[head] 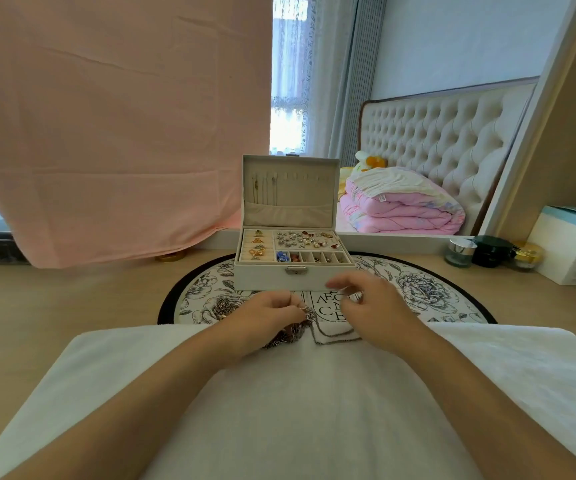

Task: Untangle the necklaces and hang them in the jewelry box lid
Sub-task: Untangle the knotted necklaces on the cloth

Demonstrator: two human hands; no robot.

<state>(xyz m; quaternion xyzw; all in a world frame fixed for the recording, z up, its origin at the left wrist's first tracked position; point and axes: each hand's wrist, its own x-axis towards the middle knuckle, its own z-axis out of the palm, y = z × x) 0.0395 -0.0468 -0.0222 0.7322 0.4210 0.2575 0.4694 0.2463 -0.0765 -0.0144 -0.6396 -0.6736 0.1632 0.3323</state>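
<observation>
Two hands work over tangled thin metal necklaces [295, 332] lying on a white towel [314, 410] before the open jewelry box lid [300, 199]. Fingers of the left hand [266, 315] pinch the knot's top; the right hand [373, 306] curls just beside a loose chain [335, 336], grip unclear. Chains seem light, limp, snag-prone; best taken near a clasp.

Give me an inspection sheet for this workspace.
Surface: wooden desk, round floral mat, white towel at near edge.
Job's things: jewelry box open on mat, lid upright; a few chains hang at lid's left hooks; necklaces tangled on towel.
Clutter: three jars, carton, far right.
Hands: left hand fingers pinch necklaces; right hand fingers curled beside, grip unclear.
Cables: nothing seen.
Surroundings: pink cloth left, window behind, pink quilt right.
</observation>
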